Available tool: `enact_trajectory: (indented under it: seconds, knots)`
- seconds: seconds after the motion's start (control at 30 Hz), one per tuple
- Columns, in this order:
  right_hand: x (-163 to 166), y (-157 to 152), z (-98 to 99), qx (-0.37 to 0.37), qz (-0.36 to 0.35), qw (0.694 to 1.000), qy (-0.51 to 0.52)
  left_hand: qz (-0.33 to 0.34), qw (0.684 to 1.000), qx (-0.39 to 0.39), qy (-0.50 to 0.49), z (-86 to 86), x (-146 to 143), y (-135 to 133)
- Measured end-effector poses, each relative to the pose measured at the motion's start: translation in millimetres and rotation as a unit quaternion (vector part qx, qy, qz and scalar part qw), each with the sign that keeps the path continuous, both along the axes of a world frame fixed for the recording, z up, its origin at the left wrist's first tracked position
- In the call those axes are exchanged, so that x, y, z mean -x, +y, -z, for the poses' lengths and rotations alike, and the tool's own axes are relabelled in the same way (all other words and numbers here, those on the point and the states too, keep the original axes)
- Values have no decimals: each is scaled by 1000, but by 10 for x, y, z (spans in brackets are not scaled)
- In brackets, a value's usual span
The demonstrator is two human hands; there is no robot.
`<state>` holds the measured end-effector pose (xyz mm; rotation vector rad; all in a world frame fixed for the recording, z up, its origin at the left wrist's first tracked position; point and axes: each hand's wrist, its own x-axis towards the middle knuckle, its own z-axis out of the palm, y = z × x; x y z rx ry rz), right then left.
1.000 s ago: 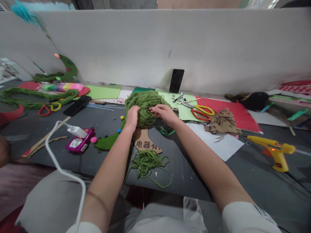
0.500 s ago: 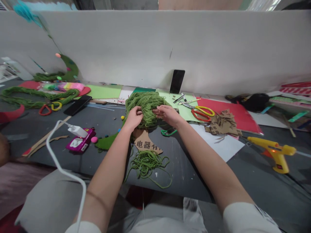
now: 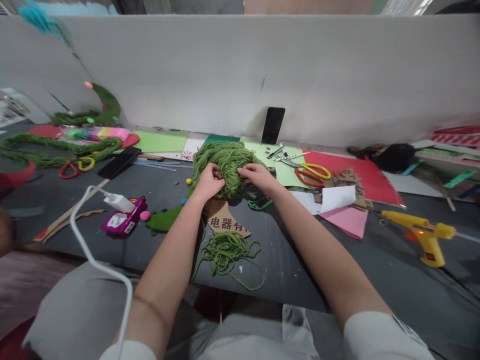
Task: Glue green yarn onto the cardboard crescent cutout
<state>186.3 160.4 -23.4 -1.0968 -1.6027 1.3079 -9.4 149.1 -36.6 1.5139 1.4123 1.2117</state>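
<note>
A big heap of green yarn (image 3: 219,155) lies on the dark table in front of me. My left hand (image 3: 210,183) is at its left side, fingers curled and pinching strands. On the right side my right hand (image 3: 257,178) pinches yarn between thumb and fingers. Below the heap, a brown cardboard piece (image 3: 229,220) with printed characters sticks out, partly covered by the yarn. A loose tangle of green yarn (image 3: 227,251) rests nearer to me. Left of my forearm is a green felt crescent (image 3: 167,220) with small pompoms, partly hidden by that arm.
To the right lie scissors (image 3: 313,172), a curled white paper (image 3: 338,198), pink paper (image 3: 350,224) and a yellow glue gun (image 3: 423,232). A phone (image 3: 273,126) leans on the wall. A purple power adapter (image 3: 124,216) with a white cable (image 3: 101,265) sits left.
Both hands stay at the yarn heap, with small finger shifts; the right fingers have closed more. The white paper at right has curled up and back, exposing the pink paper under it.
</note>
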Motion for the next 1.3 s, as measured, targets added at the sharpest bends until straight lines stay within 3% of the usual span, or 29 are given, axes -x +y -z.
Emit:
enact_trajectory:
  seconds: [0.13, 0.23, 0.3, 0.4, 0.43, 0.6, 0.77, 0.9, 1.17, 1.3]
  knots:
    - [51, -106, -126, -139, 77, 972, -174, -31, 998, -43, 43, 7, -13, 1]
    - [165, -300, -292, -301, 164, 920, -189, -64, 991, -70, 95, -2, -16, -35]
    - [245, -418, -384, -373, 119, 904, -171, -72, 987, -78, 123, -24, -19, -78]
    - [311, -468, -409, -360, -55, 917, -161, -39, 984, -111, 132, -54, -27, -132]
    - [310, -444, -382, -343, -79, 922, -159, -27, 985, -119, 124, -56, -31, -138]
    - [208, -218, -176, -332, -2, 929, -163, 18, 995, -87, 45, -22, -71, -104]
    - [176, -161, -103, -401, -15, 877, -265, 81, 991, -87, -55, -40, -103, -81]
    - [157, -166, -70, -400, 39, 851, -337, 74, 986, -95, -116, -109, -90, -87]
    - [103, -151, -52, -380, 83, 847, -362, 55, 949, -27, -311, -317, -33, -163]
    - [93, -142, -53, -377, 86, 846, -368, 13, 965, -26, -261, -404, 16, -195]
